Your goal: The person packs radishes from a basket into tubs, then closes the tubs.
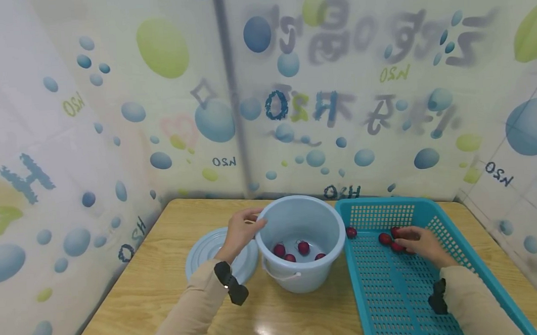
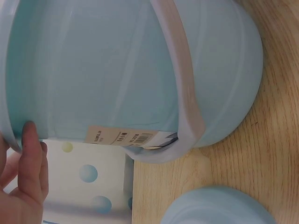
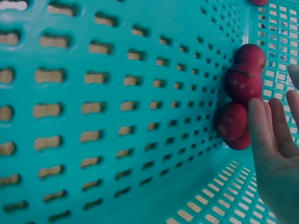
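My left hand (image 1: 243,231) holds the rim of a light-blue plastic bucket (image 1: 301,279), thumb and fingers on either side of the wall, as the left wrist view also shows. Several dark-red round fruits (image 1: 303,247) lie at the bottom of the bucket. Over the teal plastic basket (image 1: 379,288) is my right hand (image 1: 420,243), right at a cluster of similar red fruits (image 3: 244,83). Its fingers (image 3: 261,128) are extended beside the fruits in the right wrist view, not curled round any of them. One more red fruit (image 1: 351,232) sits apart near the basket's left wall.
A round light-blue lid (image 1: 200,257) lies on the wooden table (image 1: 134,306) left of the bucket, partly under my left forearm. The bucket's handle (image 1: 283,276) hangs down at its front. Patterned sheeting (image 1: 267,152) rises behind the table.
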Motion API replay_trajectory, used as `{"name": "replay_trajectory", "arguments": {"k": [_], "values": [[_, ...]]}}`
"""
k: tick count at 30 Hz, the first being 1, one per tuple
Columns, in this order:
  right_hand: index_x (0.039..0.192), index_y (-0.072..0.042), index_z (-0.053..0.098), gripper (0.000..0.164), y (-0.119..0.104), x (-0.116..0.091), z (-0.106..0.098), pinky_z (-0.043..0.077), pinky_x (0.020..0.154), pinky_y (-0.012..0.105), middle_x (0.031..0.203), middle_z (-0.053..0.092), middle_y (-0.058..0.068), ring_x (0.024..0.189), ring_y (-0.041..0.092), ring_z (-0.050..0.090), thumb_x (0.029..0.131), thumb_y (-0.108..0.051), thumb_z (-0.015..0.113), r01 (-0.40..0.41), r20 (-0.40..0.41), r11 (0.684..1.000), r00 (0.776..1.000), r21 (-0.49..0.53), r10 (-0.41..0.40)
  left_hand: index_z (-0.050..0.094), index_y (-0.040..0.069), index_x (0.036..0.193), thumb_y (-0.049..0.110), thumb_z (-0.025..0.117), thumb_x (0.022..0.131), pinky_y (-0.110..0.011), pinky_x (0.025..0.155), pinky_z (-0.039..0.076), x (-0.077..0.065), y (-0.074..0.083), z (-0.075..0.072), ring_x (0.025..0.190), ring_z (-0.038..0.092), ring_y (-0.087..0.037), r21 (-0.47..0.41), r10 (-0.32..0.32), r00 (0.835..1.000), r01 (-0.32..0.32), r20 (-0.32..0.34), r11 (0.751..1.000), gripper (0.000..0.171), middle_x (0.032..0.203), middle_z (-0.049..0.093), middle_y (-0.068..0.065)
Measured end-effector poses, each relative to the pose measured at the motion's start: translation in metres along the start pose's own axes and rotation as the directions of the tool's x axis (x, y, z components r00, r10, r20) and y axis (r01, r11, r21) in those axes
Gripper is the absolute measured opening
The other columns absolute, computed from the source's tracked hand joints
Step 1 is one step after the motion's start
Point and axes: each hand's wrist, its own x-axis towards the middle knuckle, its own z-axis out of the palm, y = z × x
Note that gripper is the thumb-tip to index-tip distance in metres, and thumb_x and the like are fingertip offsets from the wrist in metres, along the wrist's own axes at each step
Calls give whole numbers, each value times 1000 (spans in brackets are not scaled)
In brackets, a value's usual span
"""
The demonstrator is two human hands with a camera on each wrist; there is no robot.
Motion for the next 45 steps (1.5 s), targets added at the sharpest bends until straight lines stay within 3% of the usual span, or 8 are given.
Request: {"name": "replay_trajectory", "arguments": {"k": [6, 17, 24, 33, 45], "values": [[120, 13, 41, 55, 6, 2, 5, 51, 74, 39, 116, 43, 35, 100, 42, 49, 82, -20, 62, -9, 2, 1000, 1000, 17, 9, 62, 9, 111, 12, 65, 79, -28, 57, 53, 0, 0, 0, 76, 57, -19, 3, 0, 1000, 0, -2, 1000, 32, 91, 57, -11], [116, 13, 47, 44, 5, 1, 12, 44, 79, 50, 112, 47, 34, 101, 45, 46, 82, -12, 60, 26, -24, 994, 999, -109, -28, 62, 10, 111, 13, 65, 79, -28, 57, 53, 0, 1, 0, 76, 57, -18, -2, -8, 1000, 8, 3, 1000, 32, 91, 56, -11], [115, 10, 49, 39, 3, 2, 14, 39, 83, 54, 113, 45, 33, 102, 45, 44, 80, -4, 60, -41, -38, 985, 999, -165, 35, 62, 10, 111, 13, 65, 79, -28, 57, 53, -1, 1, 1, 74, 57, -18, -3, -6, 1000, 6, -3, 1000, 32, 90, 56, -10], [109, 10, 53, 35, 3, 2, 14, 43, 74, 50, 105, 50, 31, 93, 40, 49, 77, -3, 62, 24, -17, 977, 999, -212, -28, 62, 10, 111, 12, 65, 79, -28, 57, 53, -1, 1, 1, 73, 57, -18, -6, 0, 1000, 0, -4, 1000, 32, 89, 56, -11], [109, 10, 53, 36, 3, 4, 12, 42, 77, 52, 108, 49, 32, 96, 43, 48, 78, -6, 62, 21, -23, 981, 999, -193, -26, 62, 11, 111, 13, 65, 79, -28, 58, 53, 1, 0, 1, 77, 57, -19, -6, -20, 1000, 20, -1, 1000, 32, 92, 56, -11]]}}
